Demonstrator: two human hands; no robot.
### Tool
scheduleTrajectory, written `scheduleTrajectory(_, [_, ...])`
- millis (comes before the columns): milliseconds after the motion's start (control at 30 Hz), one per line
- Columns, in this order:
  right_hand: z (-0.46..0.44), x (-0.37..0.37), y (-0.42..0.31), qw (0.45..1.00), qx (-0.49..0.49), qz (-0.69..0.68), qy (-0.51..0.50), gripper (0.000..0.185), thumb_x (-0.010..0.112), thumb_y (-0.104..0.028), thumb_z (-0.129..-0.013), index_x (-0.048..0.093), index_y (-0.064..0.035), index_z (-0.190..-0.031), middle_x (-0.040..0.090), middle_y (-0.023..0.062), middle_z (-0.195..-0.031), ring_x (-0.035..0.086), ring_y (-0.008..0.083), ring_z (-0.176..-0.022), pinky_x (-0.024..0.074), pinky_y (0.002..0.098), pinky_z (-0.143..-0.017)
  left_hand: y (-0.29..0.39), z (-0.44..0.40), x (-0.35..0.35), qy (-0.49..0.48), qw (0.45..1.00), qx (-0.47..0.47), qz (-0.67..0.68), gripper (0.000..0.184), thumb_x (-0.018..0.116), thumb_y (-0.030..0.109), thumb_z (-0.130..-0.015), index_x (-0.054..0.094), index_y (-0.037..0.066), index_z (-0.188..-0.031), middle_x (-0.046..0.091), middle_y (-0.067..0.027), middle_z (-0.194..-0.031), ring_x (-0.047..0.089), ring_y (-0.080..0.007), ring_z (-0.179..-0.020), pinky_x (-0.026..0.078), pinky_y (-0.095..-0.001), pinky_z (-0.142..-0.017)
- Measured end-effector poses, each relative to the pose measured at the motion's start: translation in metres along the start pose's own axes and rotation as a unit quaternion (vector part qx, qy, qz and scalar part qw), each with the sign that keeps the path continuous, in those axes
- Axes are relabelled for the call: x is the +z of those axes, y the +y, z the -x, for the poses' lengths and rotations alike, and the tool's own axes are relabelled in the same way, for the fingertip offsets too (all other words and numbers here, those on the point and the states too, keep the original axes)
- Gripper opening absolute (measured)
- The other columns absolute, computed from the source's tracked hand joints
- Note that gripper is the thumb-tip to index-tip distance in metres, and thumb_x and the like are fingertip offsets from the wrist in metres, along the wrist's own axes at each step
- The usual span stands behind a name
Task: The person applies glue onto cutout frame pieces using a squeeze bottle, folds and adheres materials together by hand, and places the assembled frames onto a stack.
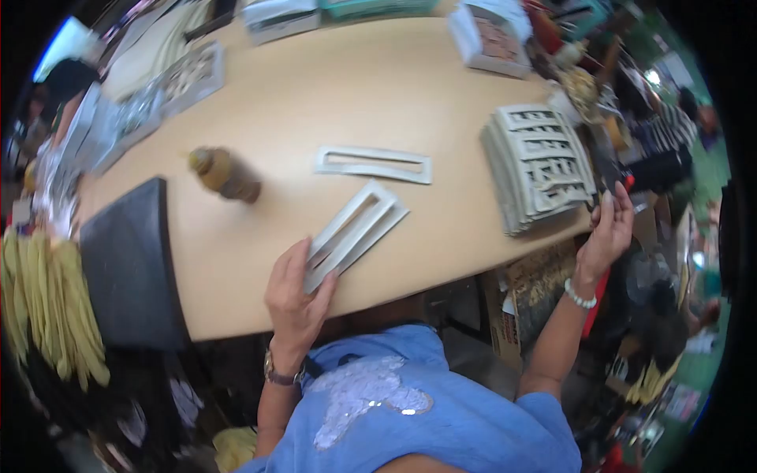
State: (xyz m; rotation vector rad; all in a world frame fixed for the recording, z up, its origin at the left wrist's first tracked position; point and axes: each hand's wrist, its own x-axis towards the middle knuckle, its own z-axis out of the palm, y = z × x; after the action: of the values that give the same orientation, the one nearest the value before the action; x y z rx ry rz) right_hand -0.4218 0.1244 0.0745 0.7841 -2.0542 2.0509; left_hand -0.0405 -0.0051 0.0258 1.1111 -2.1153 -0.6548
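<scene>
While the left hand (pixel 296 296) pinches a slotted piece (pixel 361 236) over the bench (pixel 457 252), seemingly steadying it, the right hand (pixel 605 236), beside the stack (pixel 538 169), has an unclear grip; what's next likely calls for steadiness.

brown bottle (pixel 229 177) blurred, teal box (pixel 378 8) cut off, dark item (pixel 606 167) at right hand (pixel 607 232) indistinct

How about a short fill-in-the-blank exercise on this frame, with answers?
1. The left hand holds a slotted piece above the person's ____ shirt in the picture.
2. The right hand wears a bracelet made of ____.
3. A stack of pale pieces stands toward the person's ____ on the table.

Missing words: blue; beads; right.
</scene>
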Motion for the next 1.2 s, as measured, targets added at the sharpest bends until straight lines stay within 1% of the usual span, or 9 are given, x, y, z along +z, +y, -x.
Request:
scheduleTrajectory(133, [0.053, 0.061, -0.021, 0.980, -0.161, 0.063, -0.097, 0.029, 0.056, -0.001, -0.089, 0.056, 0.0002, -0.118, 0.058, 0.0016, -0.090, 0.054, 0.0060, -0.077, 0.0452, 0.0189, -0.067, -0.004, 0.005, 0.004, 0.016, 1.000, 0.012, -0.010, 0.053, 0.075, 0.007, -0.071, 0.054, -0.002, -0.120, 0.061, -0.0193, -0.106, 0.061, -0.0324, -0.096, 0.048, -0.0375, -0.084])
scheduleTrajectory(300, [0.082, 0.147, -0.057, 0.897, -0.192, 0.158, -0.366, 0.040, 0.068, -0.005, -0.077, 0.057, 0.0010, -0.115, 0.062, 0.0144, -0.100, 0.061, 0.0242, -0.089, 0.0487, 0.0318, -0.081, -0.007, 0.004, 0.004, 0.031, 0.999, 0.041, -0.006, 0.053, 0.075, 0.010, -0.071, 0.055, -0.001, -0.119, 0.062, -0.0188, -0.104, 0.060, -0.0326, -0.094, 0.048, -0.0383, -0.083])
scheduleTrajectory(400, [0.083, 0.174, -0.030, 0.834, -0.214, 0.148, -0.487, 0.046, 0.070, -0.009, -0.074, 0.056, 0.0004, -0.117, 0.061, 0.0172, -0.107, 0.059, 0.0305, -0.098, 0.0477, 0.0363, -0.086, -0.007, 0.004, 0.001, 0.000, 0.999, 0.036, 0.008, 0.054, 0.073, 0.008, -0.070, 0.053, 0.000, -0.120, 0.061, -0.0159, -0.106, 0.058, -0.0323, -0.096, 0.046, -0.0402, -0.084])
scheduleTrajectory(600, [0.092, 0.193, -0.009, 0.814, -0.227, 0.194, -0.499, 0.052, 0.070, -0.010, -0.074, 0.053, -0.0022, -0.123, 0.062, 0.0163, -0.108, 0.059, 0.0298, -0.101, 0.0471, 0.0362, -0.088, -0.008, 0.006, 0.001, 0.006, 0.999, 0.047, -0.008, 0.056, 0.074, 0.011, -0.070, 0.053, 0.000, -0.121, 0.060, -0.0162, -0.113, 0.058, -0.0308, -0.100, 0.046, -0.0386, -0.087])
scheduleTrajectory(700, [0.089, 0.195, -0.019, 0.827, -0.114, 0.173, -0.523, 0.057, 0.072, -0.008, -0.072, 0.052, -0.0035, -0.125, 0.064, 0.0135, -0.106, 0.061, 0.0276, -0.099, 0.0471, 0.0359, -0.089, -0.013, 0.010, 0.008, 0.026, 0.998, 0.052, -0.013, 0.067, 0.075, 0.012, -0.070, 0.046, -0.001, -0.129, 0.056, -0.0181, -0.119, 0.055, -0.0324, -0.105, 0.045, -0.0391, -0.089])
scheduleTrajectory(800, [0.087, 0.186, -0.042, 0.814, -0.148, 0.058, -0.559, 0.062, 0.074, -0.005, -0.069, 0.052, -0.0053, -0.127, 0.065, 0.0107, -0.105, 0.062, 0.0250, -0.097, 0.0472, 0.0352, -0.089, -0.014, 0.015, 0.009, 0.068, 0.997, 0.043, 0.004, 0.083, 0.078, 0.017, -0.067, 0.036, -0.002, -0.136, 0.050, -0.0210, -0.128, 0.051, -0.0351, -0.112, 0.041, -0.0414, -0.094])
scheduleTrajectory(900, [0.093, 0.173, -0.056, 0.750, -0.176, 0.065, -0.634, 0.065, 0.076, -0.006, -0.067, 0.052, -0.0066, -0.128, 0.065, 0.0092, -0.105, 0.061, 0.0236, -0.100, 0.0465, 0.0347, -0.091, -0.017, 0.025, 0.000, 0.104, 0.994, 0.031, 0.005, 0.096, 0.081, 0.023, -0.064, 0.027, -0.003, -0.140, 0.043, -0.0232, -0.134, 0.046, -0.0374, -0.118, 0.036, -0.0451, -0.099])
scheduleTrajectory(1033, [0.114, 0.170, -0.050, 0.704, -0.252, 0.078, -0.659, 0.073, 0.080, -0.017, -0.065, 0.049, -0.0072, -0.130, 0.062, 0.0108, -0.114, 0.054, 0.0266, -0.114, 0.0417, 0.0380, -0.098, -0.022, 0.037, -0.015, 0.046, 0.999, 0.000, -0.017, 0.097, 0.080, 0.028, -0.064, 0.028, -0.001, -0.141, 0.041, -0.0212, -0.136, 0.043, -0.0362, -0.123, 0.030, -0.0505, -0.103])
scheduleTrajectory(1200, [0.120, 0.202, -0.069, 0.767, -0.201, 0.079, -0.604, 0.090, 0.085, -0.028, -0.058, 0.043, 0.0032, -0.131, 0.052, 0.0208, -0.127, 0.049, 0.0320, -0.120, 0.0376, 0.0403, -0.102, -0.025, 0.040, -0.017, 0.005, 0.999, -0.003, -0.040, 0.092, 0.078, 0.031, -0.067, 0.031, 0.001, -0.140, 0.043, -0.0176, -0.136, 0.041, -0.0332, -0.126, 0.025, -0.0542, -0.105])
